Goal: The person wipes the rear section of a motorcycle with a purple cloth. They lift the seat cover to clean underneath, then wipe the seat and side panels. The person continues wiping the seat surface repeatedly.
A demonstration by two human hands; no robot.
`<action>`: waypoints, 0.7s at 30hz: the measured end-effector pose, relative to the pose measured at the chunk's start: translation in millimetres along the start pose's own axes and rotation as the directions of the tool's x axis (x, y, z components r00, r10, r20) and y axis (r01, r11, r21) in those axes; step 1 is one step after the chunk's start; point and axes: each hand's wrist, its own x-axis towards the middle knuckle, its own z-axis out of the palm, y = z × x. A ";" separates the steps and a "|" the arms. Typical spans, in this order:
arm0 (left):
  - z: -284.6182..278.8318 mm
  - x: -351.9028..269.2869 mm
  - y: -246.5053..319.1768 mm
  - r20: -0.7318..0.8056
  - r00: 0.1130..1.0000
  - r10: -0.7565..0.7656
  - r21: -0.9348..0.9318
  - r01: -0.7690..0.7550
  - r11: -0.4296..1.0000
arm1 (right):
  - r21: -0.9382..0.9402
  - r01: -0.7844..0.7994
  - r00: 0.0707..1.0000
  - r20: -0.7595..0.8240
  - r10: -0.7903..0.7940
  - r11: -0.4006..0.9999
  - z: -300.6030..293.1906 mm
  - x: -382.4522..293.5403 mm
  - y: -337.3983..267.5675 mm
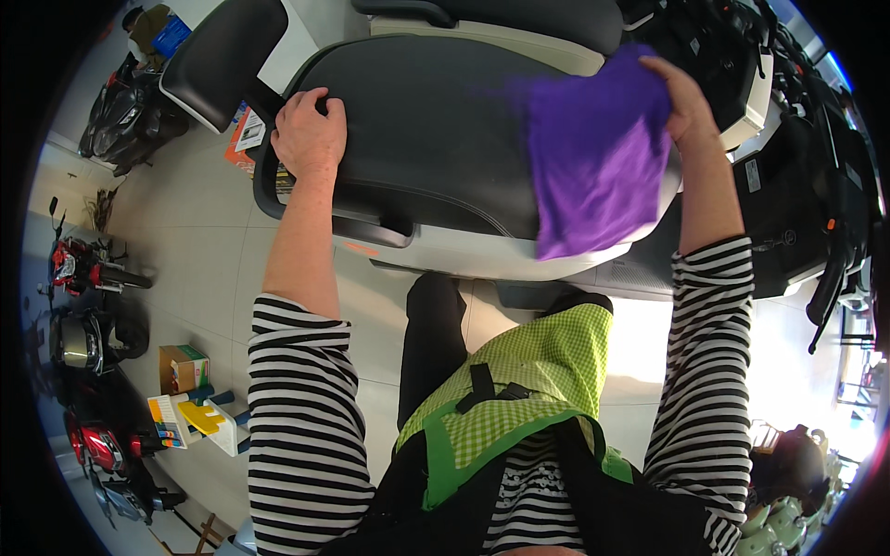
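Before me lies the black padded seat [431, 125] of a scooter with pale body panels. At the seat's right end, my right hand [685, 101] grips a purple cloth [598, 153] by its far right side. The cloth hangs spread over the seat and the pale side panel, and its left edge is blurred. My left hand [309, 132] rests with bent fingers at the seat's rear left edge, by the black grab rail [268, 184]. Whether those fingers close around the rail is hidden.
A black backrest [226, 59] rises beyond my left hand. Other scooters [786, 201] stand close on the right, and motorcycles [87, 267] line the left. A cardboard box [184, 368] sits on the tiled floor [188, 271]. A person [149, 35] is at the far left.
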 end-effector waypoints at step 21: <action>0.6 -2.1 -0.5 -0.066 0.998 0.010 -0.032 -0.012 0.999 | -0.561 0.820 0.522 0.657 -0.545 0.109 132.1 -96.0 110.9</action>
